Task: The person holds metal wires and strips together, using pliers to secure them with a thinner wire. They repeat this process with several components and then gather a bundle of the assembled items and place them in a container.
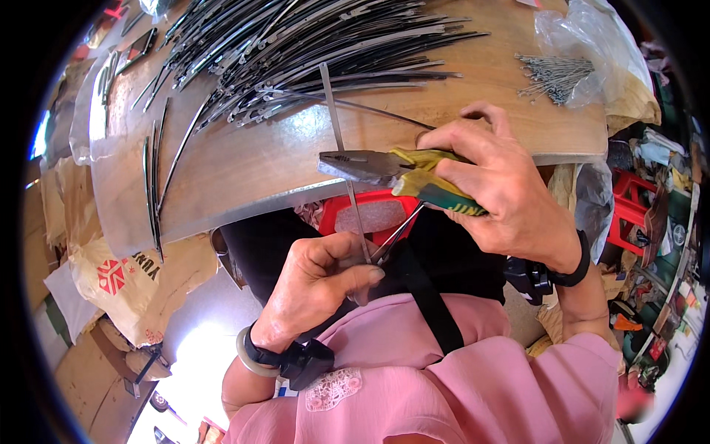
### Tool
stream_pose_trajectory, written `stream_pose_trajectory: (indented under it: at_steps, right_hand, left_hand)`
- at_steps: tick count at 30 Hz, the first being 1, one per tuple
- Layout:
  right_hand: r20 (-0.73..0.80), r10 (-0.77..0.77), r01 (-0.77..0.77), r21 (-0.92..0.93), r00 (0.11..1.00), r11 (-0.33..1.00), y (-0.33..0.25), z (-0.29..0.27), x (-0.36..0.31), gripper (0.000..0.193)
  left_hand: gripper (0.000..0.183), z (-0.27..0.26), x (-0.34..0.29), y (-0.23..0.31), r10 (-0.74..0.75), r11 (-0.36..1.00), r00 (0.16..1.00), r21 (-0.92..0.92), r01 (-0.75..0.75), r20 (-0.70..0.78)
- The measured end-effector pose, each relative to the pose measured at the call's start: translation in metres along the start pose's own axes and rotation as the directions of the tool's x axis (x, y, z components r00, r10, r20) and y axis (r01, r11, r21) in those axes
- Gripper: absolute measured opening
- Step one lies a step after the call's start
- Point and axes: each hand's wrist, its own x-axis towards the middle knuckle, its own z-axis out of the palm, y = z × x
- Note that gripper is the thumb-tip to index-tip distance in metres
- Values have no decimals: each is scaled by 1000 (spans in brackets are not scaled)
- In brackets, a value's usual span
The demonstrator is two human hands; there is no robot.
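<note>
Head view: left hand [318, 277] pinches metal strip [337, 126]; right hand [503, 185] grips pliers [370, 166] beside it.

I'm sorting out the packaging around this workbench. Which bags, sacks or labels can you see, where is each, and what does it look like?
Printed sack: below the table's left edge, tan woven material with a red emblem and dark lettering.
Clear plastic bag: top right on the wooden table, crumpled, beside a bundle of thin metal pins.
Clear plastic sheet: far left end of the table, partly draped over the edge.
No screens or signs are visible.
</note>
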Motion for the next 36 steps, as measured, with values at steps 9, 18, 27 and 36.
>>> stream_pose_trajectory:
  at_steps: [9,18,27,36]
  right_hand:
    - [5,-42,42,12,999,999,-8,3,0,31]
    - [-51,-81,81,0,995,997,-11,15,5,26]
    - [57,439,-431,339,897,836,-22,-2,-37,19]
    - [186,269,-322,380,945,867,-29,6,-51,44]
  left_hand:
    - [19,-26,5,18,168,983,986,-76,-166,15]
    - [21,14,22,22,-161,910,987,-384,158,24]
    - [17,16,14,-3,114,805,992,-579,-125,-57]
    - [11,28,9,-2,264,902,928,-273,-334,-262]
